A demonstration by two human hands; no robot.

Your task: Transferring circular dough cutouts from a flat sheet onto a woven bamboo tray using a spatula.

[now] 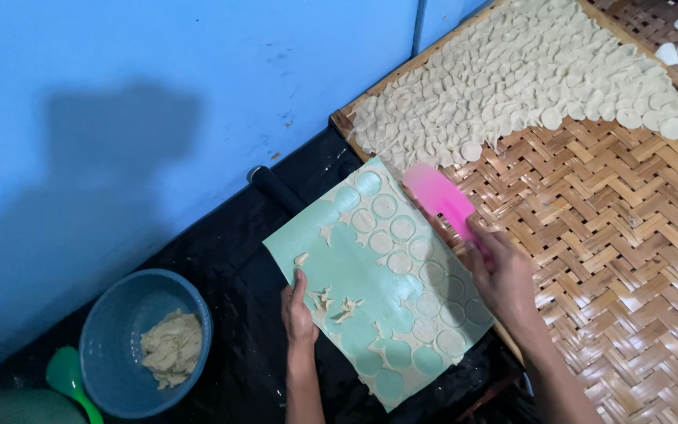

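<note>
Gripping pink scraper (439, 199) in right hand (502, 275), left hand (298, 310) pinching green sheet (355, 259) edge, dough discs (402, 228) between

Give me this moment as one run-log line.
left hand: holds green sheet edge | right hand: holds pink scraper | sheet: dough rounds | woven tray: laid rounds

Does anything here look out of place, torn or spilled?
Only small things: torn dough scraps lie on the green sheet by the left hand, between the cut rounds. The sheet sits askew, overlapping the woven tray. Nothing spilled.
</note>
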